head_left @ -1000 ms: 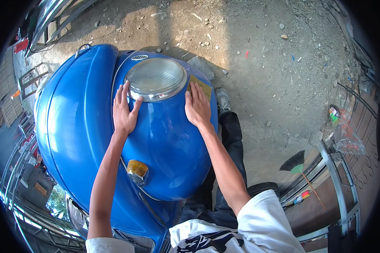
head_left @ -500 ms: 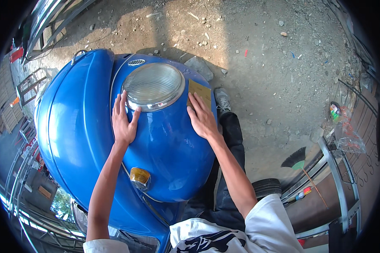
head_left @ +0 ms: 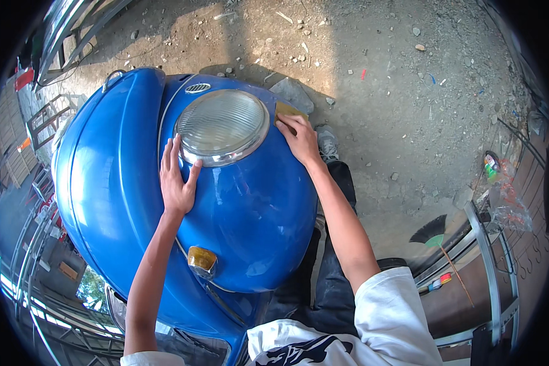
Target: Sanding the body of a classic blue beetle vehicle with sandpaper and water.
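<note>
A round ribbed headlight [head_left: 222, 125] with a chrome ring is set in the rounded blue fender [head_left: 256, 213] of a car. Against the ring's near left edge rests my left hand [head_left: 180, 189], open, its fingers spread over the blue paint. My right hand [head_left: 301, 143] is on the fender's right side, fingers bent and pressed onto a yellow-brown sheet of sandpaper [head_left: 291, 110]. Part of the sheet is hidden beneath the fingers. Closer to me, an amber turn signal lamp [head_left: 202, 258] sits on the fender, and a small slotted grille [head_left: 197, 88] lies beyond the headlight.
A large grey stone [head_left: 293, 93] lies on the dirt past the fender. To the right are a broom [head_left: 433, 233], crumpled clear plastic [head_left: 511, 210] and a metal frame [head_left: 493, 274]. The blue hood [head_left: 104, 183] curves away at left. My legs stand beside the fender.
My right hand has slid forward and slightly right along the fender with the sandpaper, and its fingers are more bent. My left hand stays by the headlight ring, nearly unmoved.
</note>
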`<action>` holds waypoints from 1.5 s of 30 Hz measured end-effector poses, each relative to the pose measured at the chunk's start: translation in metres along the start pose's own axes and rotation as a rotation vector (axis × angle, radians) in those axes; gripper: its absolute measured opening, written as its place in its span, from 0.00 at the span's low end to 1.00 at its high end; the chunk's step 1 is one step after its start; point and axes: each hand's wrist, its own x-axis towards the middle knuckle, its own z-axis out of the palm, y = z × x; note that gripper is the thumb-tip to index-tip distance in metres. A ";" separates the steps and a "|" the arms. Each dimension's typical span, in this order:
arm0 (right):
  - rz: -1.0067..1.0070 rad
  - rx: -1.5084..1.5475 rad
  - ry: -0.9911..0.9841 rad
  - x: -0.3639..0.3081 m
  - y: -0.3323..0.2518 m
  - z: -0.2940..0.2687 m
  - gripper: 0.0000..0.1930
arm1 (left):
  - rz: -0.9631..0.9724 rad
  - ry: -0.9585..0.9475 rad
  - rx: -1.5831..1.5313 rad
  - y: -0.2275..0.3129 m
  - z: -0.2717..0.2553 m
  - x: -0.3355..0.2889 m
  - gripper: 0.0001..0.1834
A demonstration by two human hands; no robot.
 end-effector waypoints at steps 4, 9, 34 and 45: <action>-0.008 0.127 0.042 0.007 0.001 -0.003 0.14 | -0.007 -0.006 -0.003 0.002 -0.002 -0.002 0.40; -0.024 0.220 -0.021 0.016 0.013 -0.005 0.16 | 0.016 -0.010 0.015 0.002 -0.002 0.000 0.40; -0.304 -0.096 -0.040 0.027 0.006 -0.020 0.07 | 0.009 -0.023 -0.018 0.007 -0.007 0.000 0.40; -0.123 0.041 -0.234 0.027 0.019 -0.008 0.24 | -0.001 -0.016 -0.037 0.006 -0.006 -0.001 0.40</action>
